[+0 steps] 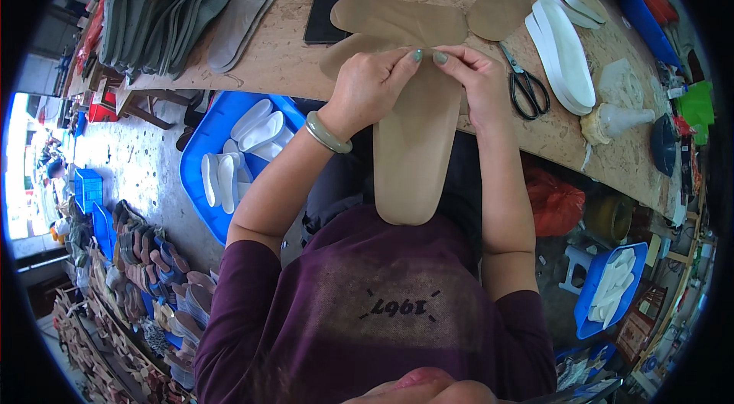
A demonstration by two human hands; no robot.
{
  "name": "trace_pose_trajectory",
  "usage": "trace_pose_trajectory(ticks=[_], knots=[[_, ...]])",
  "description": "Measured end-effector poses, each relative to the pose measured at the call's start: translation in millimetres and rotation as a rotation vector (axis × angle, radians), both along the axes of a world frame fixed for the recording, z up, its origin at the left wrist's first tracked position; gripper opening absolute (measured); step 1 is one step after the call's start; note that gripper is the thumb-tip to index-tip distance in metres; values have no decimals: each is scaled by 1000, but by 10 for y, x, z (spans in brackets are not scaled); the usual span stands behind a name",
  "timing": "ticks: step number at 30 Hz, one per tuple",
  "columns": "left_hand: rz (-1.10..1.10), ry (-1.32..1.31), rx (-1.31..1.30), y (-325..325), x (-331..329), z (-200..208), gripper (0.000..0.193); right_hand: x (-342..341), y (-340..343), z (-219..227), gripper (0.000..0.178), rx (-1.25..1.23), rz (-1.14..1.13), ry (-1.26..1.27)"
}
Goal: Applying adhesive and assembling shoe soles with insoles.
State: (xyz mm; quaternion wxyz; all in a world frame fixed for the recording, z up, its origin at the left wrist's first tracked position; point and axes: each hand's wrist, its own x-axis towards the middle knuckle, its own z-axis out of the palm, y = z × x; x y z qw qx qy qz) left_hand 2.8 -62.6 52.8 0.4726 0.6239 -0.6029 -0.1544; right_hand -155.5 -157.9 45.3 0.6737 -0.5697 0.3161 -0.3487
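Between my hands is a long tan insole point(417, 152), its rounded end hanging over the table edge in front of my lap. My left hand point(371, 87), with a pale bangle on its wrist, pinches the insole's upper edge between thumb and fingers. Close beside it, my right hand point(478, 83) pinches the same edge. Just past my hands another tan insole point(397, 18) lies flat, with one more point(344, 56) partly under my left hand. Scissors point(527, 87) with black handles rest right of my right hand.
Grey insoles point(153, 29) stand stacked at the far left, and a black phone point(330, 12) lies beyond my left hand. White soles point(562, 60) and a cone-shaped bottle point(619, 120) occupy the right. A blue basin point(200, 152) holding white soles sits below the table at left.
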Motion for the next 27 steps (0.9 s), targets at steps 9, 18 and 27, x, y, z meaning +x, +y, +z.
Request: trace_pose_trajectory(ticks=[9,18,27], knots=[[8,-38,130,-55,94,-33,38,-58,-82,117,22,99,74,44],[28,-45,59,-125,86,-12,43,48,-142,86,29,-58,161,51],[219,-20,169,-172,210,15,50,-61,152,-181,53,14,139,85]])
